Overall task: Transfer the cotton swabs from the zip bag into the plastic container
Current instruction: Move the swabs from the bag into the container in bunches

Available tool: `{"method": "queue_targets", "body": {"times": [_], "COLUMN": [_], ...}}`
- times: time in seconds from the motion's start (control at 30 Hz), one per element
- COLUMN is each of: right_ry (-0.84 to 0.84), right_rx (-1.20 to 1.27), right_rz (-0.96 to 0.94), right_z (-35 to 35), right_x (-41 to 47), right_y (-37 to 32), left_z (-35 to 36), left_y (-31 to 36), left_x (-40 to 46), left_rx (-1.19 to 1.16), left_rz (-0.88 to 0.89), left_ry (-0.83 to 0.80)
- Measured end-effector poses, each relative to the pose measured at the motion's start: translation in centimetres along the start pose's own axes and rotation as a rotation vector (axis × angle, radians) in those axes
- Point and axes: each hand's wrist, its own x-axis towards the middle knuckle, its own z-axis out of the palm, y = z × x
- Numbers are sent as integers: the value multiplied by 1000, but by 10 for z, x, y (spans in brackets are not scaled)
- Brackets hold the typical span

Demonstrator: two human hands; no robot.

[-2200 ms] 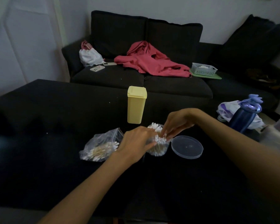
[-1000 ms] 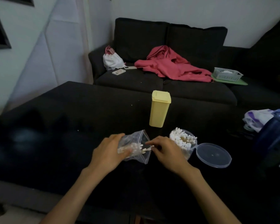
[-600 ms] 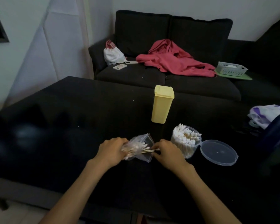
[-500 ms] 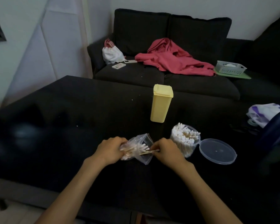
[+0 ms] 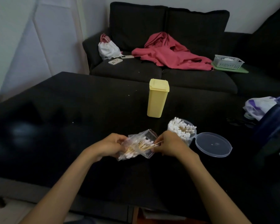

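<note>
Cotton swabs with white tips and pale wooden stems (image 5: 138,145) lie bunched in the crinkled clear plastic zip bag (image 5: 140,146) that I see held between both hands, just above the black table (image 5: 71,110). My view shows the left hand (image 5: 111,147) curled round the bag's closed end, fingers wrapped over the soft film, so the swabs sit just right of that palm. The right hand (image 5: 168,145) is at the bag's open mouth, its fingertips pinching a few stems that stick out towards it. Just beyond the right hand's knuckles, almost touching them, stands the round clear plastic container (image 5: 187,133), packed with upright swabs whose fluffy tips rise above its rim. Its flat, round transparent lid (image 5: 213,144) lies open to the right of that hand, joined to the container by a small hinge. Farther ahead of both hands a tall, smooth yellow plastic box with a closed flip lid (image 5: 158,98) stands upright. Well beyond it a dark fabric sofa (image 5: 192,76) carries a rumpled red cloth (image 5: 171,54) and a white mesh basket (image 5: 228,62).
</note>
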Motion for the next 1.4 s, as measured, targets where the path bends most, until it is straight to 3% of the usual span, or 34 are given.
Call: {"method": "queue_targets", "body": {"times": [0.27, 0.37, 0.47, 0.57, 0.73, 0.83, 0.97, 1.17, 1.4], "right_ry": [-50, -58, -92, -126, 66, 117, 2, 113, 55], "right_rx": [226, 254, 133, 246, 437, 371, 289, 155, 228], "right_rz": [-9, 6, -26, -48, -67, -67, -82, -101, -127], "right_z": [-16, -10, -10, -8, -1, -1, -1, -5, -12], "right_x": [-10, -12, -13, -15, -10, -12, -13, -10, -11], "right_y": [-6, -7, -9, -11, -13, -18, -20, -12, -9], "left_z": [0, 3, 6, 8, 10, 16, 24, 21, 20], "left_y": [-1, -1, 0, 3, 11, 17, 17, 10, 8], "left_x": [1, 1, 2, 1, -1, -3, 0, 5, 10], "left_rx": [47, 37, 22, -5, -44, -26, -24, 175, 9], "left_rz": [83, 145, 177, 183, 135, 95, 120, 190, 162], "left_ry": [16, 11, 35, 64, 64, 40, 96, 205, 191]}}
